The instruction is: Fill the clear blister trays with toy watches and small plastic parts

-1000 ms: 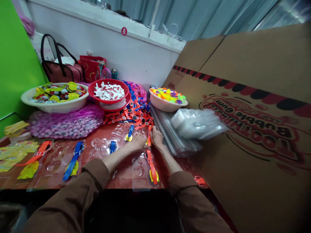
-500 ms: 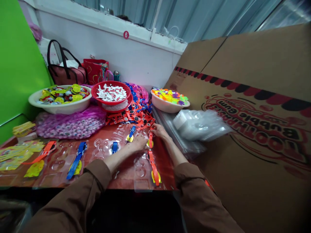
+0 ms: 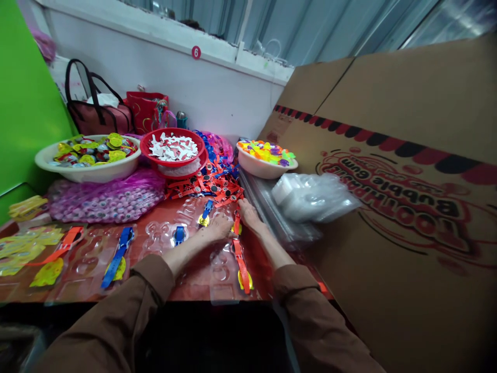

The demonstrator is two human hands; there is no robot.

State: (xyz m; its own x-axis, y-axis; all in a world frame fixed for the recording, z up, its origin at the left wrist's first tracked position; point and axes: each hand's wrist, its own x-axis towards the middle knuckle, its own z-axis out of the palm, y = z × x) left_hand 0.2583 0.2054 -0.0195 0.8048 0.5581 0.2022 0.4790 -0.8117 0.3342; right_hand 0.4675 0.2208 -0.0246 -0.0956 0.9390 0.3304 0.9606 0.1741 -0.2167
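My right hand [image 3: 248,213] has its fingers closed at the upper end of an orange toy watch [image 3: 236,220], which lies in a clear plastic blister tray. From the other side, my left hand [image 3: 218,228] reaches to the same watch with bent fingers; its fingertips are partly hidden. A yellow wrapped piece shows under the watch. Nearer me lies another orange toy watch [image 3: 241,264] over a yellow round piece. Left of my hands, a blue toy watch [image 3: 206,208] and a second blue toy watch [image 3: 179,235] sit in clear blister trays [image 3: 153,235].
Behind my hands lies a heap of orange watches [image 3: 221,184]. Bowls include a red basin [image 3: 145,145] of white pieces, a cream basin [image 3: 42,160] of wrapped candies and a smaller bowl [image 3: 256,168]. Plastic bags [image 3: 314,197] and a large carton [image 3: 388,129] stand right.
The whole view has shifted slightly. My right hand has turned a little and its fingers sit closer to the watch; my left hand stays beside it.
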